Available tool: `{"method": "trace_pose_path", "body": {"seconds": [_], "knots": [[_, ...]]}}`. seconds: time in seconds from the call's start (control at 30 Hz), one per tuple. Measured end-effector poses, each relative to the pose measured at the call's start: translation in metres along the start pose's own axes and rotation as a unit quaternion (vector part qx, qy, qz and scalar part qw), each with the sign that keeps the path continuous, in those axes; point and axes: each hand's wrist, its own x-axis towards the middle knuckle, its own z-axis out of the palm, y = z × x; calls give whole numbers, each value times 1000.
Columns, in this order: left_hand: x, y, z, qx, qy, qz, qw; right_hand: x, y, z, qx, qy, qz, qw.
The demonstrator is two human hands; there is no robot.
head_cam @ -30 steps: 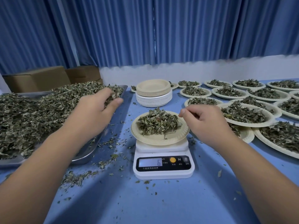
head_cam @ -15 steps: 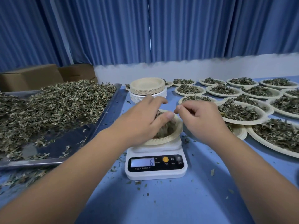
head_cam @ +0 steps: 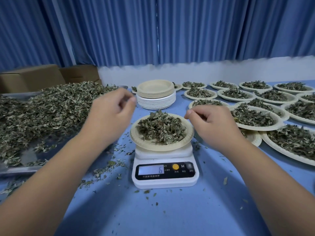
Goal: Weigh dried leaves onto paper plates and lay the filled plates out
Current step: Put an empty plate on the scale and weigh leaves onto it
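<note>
Plate (head_cam: pixel 146 145) heaped with dried leaves (head_cam: pixel 161 127) sits on the scale (head_cam: pixel 164 183), display reading 6, left hand (head_cam: pixel 109 117) hovering up left of the scale, fingers curled, grip unclear, right hand (head_cam: pixel 211 125) hovering right of it, fingers curled on nothing.

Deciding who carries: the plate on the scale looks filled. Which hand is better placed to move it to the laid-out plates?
Right, likely. The right hand hovers by the right rim of the plate, and the filled plates lie on that side; the left hand is off toward the tray.
</note>
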Motion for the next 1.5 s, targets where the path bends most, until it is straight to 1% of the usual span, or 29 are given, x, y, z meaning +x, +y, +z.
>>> {"method": "trace_pose_path", "body": {"seconds": [0.07,0.1,0.13,0.2,0.27,0.33,0.4,0.47,0.63,0.87,0.97,1.03,1.1,1.17,1.2,1.3,1.33,1.4,1.5], "knots": [[-5,-15,-9,-5,24,-72,997,0,0,0,-3,0,-4,1000],[-8,-22,-12,-8,20,-114,993,0,-1,1,-4,-1,-5,1000],[-11,-31,-14,-13,6,-156,988,-1,-1,1,-7,-2,-6,1000],[-17,-46,-17,-27,-50,-230,972,-2,-2,2,-13,-4,-7,1000],[-19,-60,-21,-46,-101,-274,955,-3,-3,3,-16,-3,-8,1000],[-19,-70,-26,-71,-104,-296,947,-4,-4,4,-12,-5,-2,1000],[-17,-79,-30,-79,-85,-311,943,-5,-4,5,-14,-9,3,1000],[-16,-87,-30,-60,-81,-321,942,-5,-4,4,-5,-7,15,1000],[-17,-100,-26,-25,-108,-341,934,-3,-4,3,-8,2,35,999],[-18,-109,-26,13,-111,-326,939,-4,-3,3,-13,-6,36,999],[-19,-110,-28,63,-137,-305,940,-4,-3,2,-15,0,41,999],[-21,-109,-29,104,-141,-291,940,-3,-2,1,-25,10,48,998],[-22,-107,-28,111,-139,-288,941,-2,-1,1,-30,21,63,997],[-22,-103,-25,107,-116,-275,948,-2,0,2,-34,33,82,996],[-21,-99,-24,103,-90,-259,956,-1,1,3,-43,41,92,994],[-22,-76,-17,64,7,-162,985,2,4,4,-81,43,139,986],[-23,-65,-13,41,20,-132,990,2,5,4,-90,30,159,983],[-27,-44,-4,-10,4,-102,995,2,5,5,-108,-9,192,975],[-35,-24,13,-76,-61,-140,985,2,5,8,-94,-46,224,969]]}}
